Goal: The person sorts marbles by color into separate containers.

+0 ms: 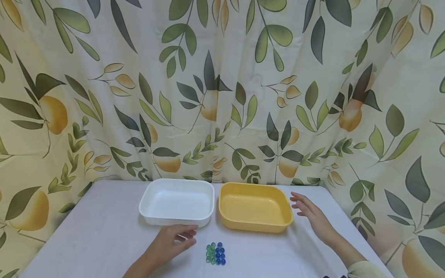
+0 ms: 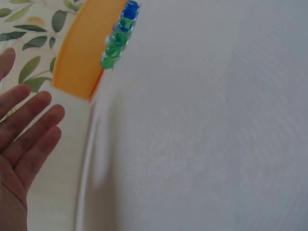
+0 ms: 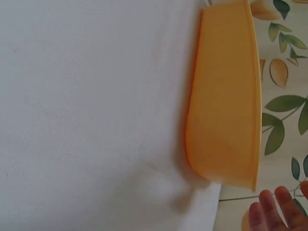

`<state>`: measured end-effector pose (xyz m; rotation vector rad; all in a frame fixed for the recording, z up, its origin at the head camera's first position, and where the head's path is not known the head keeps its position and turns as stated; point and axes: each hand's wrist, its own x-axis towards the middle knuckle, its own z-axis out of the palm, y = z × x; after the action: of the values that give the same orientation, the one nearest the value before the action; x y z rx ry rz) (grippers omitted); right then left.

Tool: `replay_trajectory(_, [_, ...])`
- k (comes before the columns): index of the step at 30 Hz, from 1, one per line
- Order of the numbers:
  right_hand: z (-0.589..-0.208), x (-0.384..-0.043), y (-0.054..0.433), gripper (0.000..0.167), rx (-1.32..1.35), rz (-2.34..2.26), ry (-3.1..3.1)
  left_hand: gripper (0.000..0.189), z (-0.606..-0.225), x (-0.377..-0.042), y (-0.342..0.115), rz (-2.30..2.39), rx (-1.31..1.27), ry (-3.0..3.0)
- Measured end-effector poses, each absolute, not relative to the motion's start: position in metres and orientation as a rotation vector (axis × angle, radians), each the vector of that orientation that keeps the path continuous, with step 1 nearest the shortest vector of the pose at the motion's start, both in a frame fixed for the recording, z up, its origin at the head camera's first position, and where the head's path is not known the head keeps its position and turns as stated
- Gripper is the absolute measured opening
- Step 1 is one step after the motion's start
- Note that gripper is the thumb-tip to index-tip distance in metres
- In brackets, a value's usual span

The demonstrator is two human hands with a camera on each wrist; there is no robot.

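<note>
The glass marbles [image 1: 215, 253] lie at the lower centre of the head view on the desk [image 1: 264, 256], packed into a small block, green to the left and blue to the right. Sitting snug against one another probably keeps such round pieces from rolling, and the split by colour looks deliberate. Just left of them hangs the left hand [image 1: 170, 240], fingers relaxed, thumb apart, holding nothing; whether a fingertip touches the white tray [image 1: 177, 202] behind it, I cannot tell. Toward the right of the frame, the right hand [image 1: 313, 217] has its fingers extended and slightly spread, also holding nothing, near the right end of the yellow tray [image 1: 253, 206]. The two trays stand side by side at the centre with a narrow gap between them, open sides up. The marbles lie in front of that gap, perhaps to keep them about equally near both. Behind everything, a leaf-and-fruit curtain [image 1: 222, 143] fills the upper frame, likely hung to screen off the background.
</note>
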<state>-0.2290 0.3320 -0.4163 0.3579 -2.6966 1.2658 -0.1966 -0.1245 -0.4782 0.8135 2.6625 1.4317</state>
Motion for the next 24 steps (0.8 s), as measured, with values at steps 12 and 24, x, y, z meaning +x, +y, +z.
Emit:
replay_trajectory(12, [-0.426,-0.228,0.328,0.049,0.246,1.274,-2.733,0.039,-0.484,-0.197,-0.113,1.532,0.786,2.624])
replay_trajectory(24, [-0.433,-0.23,0.326,0.058,0.085,1.325,-2.799,0.04,-0.489,-0.197,-0.11,1.567,0.725,2.646])
